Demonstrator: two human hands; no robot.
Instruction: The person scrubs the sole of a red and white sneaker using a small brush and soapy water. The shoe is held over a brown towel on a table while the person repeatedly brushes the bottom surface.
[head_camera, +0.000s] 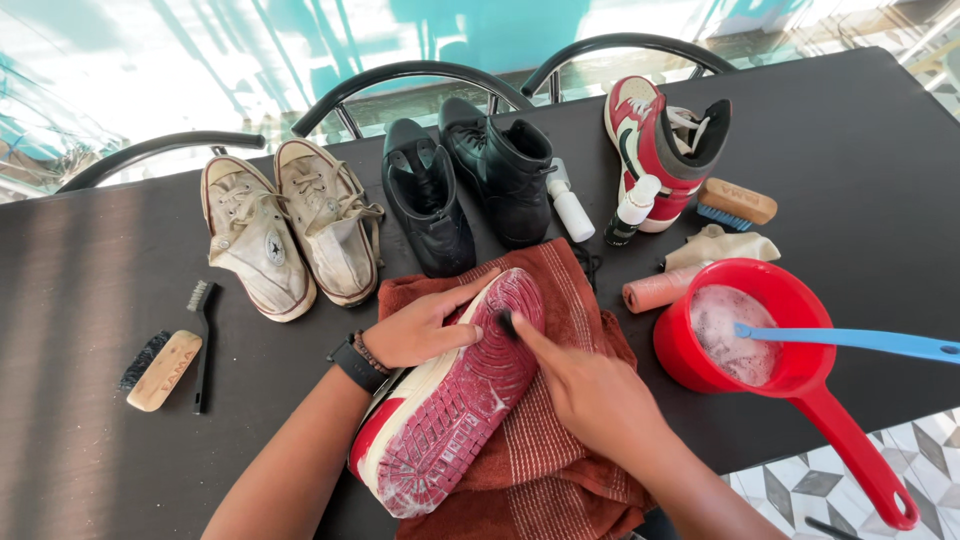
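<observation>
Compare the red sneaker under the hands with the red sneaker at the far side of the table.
The near sneaker lies sole-up on a rust towel, steadied by the left hand and touched by the right hand; the far sneaker lies on its side, untouched, on the bare table. Both are red and white.

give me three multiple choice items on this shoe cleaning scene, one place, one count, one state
1. Where does the red-soled sneaker lie?
A. on the rust-red towel
B. in the red plastic scoop
C. on a chair

2. How many worn white canvas sneakers are there?
A. one
B. two
C. four

3. How does the sneaker lie?
A. upright
B. sole up
C. boxed

Answers: 1 A, towel shows beneath it; 2 B, a pair stands side by side; 3 B, the tread faces the camera, left hand steadying, right hand pressing a small dark piece on it.
</observation>
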